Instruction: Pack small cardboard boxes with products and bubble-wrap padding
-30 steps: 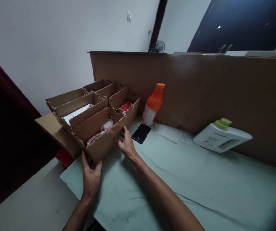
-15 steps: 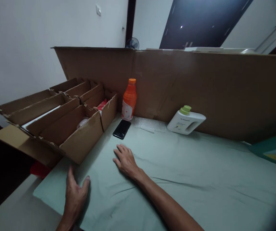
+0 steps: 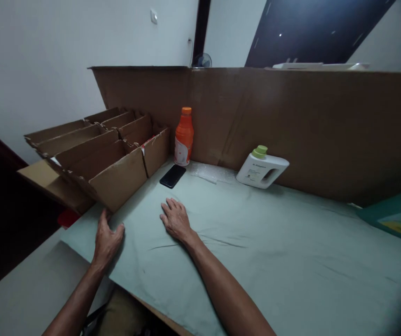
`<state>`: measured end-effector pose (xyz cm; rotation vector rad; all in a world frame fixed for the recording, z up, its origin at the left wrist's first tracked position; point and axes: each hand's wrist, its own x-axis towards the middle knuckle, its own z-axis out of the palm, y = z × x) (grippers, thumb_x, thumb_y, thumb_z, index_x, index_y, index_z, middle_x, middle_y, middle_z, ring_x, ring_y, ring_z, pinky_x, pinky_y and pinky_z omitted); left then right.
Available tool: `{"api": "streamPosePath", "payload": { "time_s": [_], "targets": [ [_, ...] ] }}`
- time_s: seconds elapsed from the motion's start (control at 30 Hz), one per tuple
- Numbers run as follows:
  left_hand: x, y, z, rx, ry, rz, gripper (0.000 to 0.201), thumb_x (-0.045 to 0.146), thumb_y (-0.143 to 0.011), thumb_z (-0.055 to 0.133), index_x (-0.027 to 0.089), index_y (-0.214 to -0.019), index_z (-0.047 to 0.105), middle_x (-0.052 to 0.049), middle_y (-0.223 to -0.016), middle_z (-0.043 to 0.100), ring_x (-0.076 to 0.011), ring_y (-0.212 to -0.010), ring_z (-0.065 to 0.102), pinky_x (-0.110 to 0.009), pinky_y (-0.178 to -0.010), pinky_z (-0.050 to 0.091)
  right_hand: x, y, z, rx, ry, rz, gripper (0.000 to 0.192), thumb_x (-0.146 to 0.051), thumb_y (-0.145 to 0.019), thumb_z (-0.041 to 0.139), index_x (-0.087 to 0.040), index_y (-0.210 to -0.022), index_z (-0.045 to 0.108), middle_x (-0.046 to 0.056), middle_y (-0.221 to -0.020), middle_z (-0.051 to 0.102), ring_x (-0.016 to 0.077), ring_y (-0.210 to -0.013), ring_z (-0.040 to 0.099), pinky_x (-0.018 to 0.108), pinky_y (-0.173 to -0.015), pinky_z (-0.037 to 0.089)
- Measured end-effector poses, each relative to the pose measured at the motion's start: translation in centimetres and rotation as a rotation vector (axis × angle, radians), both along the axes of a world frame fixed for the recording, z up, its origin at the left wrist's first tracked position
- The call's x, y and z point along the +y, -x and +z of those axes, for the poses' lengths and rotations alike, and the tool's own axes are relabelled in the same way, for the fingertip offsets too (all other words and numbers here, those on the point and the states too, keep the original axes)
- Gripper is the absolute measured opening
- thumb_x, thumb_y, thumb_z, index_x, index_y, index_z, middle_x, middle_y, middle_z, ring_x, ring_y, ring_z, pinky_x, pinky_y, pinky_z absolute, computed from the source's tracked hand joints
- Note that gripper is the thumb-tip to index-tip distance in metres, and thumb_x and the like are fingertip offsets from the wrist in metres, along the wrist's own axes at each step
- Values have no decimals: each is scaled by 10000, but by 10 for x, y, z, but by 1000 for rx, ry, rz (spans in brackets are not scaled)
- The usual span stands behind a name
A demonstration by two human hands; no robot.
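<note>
Left hand (image 3: pixel 107 240), fingers loosely spread and holding nothing, rests at the near corner of the brown corrugated cardboard divider box (image 3: pixel 116 179). Right hand (image 3: pixel 175 219), flat, palm down and empty, lies on the pale green cloth-covered worktop (image 3: pixel 256 242) just right of that box. Any shifting of the box is best done with both palms low on its front wall, since its torn, sagging partitions look flimsy. Beyond the box's right end: a black phone (image 3: pixel 172 176), then an orange plastic bottle (image 3: pixel 184 137).
</note>
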<state>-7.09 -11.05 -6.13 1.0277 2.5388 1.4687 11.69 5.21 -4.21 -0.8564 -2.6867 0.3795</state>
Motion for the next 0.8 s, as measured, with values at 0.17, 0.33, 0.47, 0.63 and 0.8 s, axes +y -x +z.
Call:
{"api": "streamPosePath", "payload": {
  "time_s": [0.17,0.33,0.47,0.63,0.8],
  "targets": [
    [0,-1,0,65,-31,6,740,302,-818,558,61,-1488,355,-236,-1419,509,-364,-1316,511,-550,-1118,412,0,0,1,1,-33,-9,404,-304,-985,532,-172,-1365,572,144,-1524,489,285,-1435,396,444,-1173,285],
    [-1,-20,10,193,-94,-118,499,264,-836,536,142,-1320,561,-177,-1284,587,-349,-1242,534,-589,-1076,421,3,1,2,-19,-70,-22,401,-277,-971,548,-183,-1358,588,139,-1507,516,292,-1422,427,453,-1163,324],
    [53,-30,34,287,-72,-503,309,200,-824,544,223,-1090,699,-93,-1179,677,-271,-1173,591,-464,-1050,464,6,4,1,-49,-89,-27,413,-242,-965,531,-183,-1370,583,155,-1500,521,319,-1411,445,499,-1150,349],
    [159,-20,48,290,27,-657,320,130,-824,541,167,-1094,707,-93,-1082,722,-228,-1042,635,-368,-989,482,-11,-1,-4,-91,-149,-26,451,-169,-932,479,-150,-1366,600,184,-1475,542,343,-1381,485,537,-1123,400],
    [196,-24,23,334,109,-760,181,146,-814,591,169,-939,720,-103,-1032,698,-256,-1015,586,-393,-911,461,-35,-22,39,-105,88,414,329,-268,-874,585,-303,-1171,721,88,-1261,717,311,-1162,668,425,-920,578]
  ]
}}
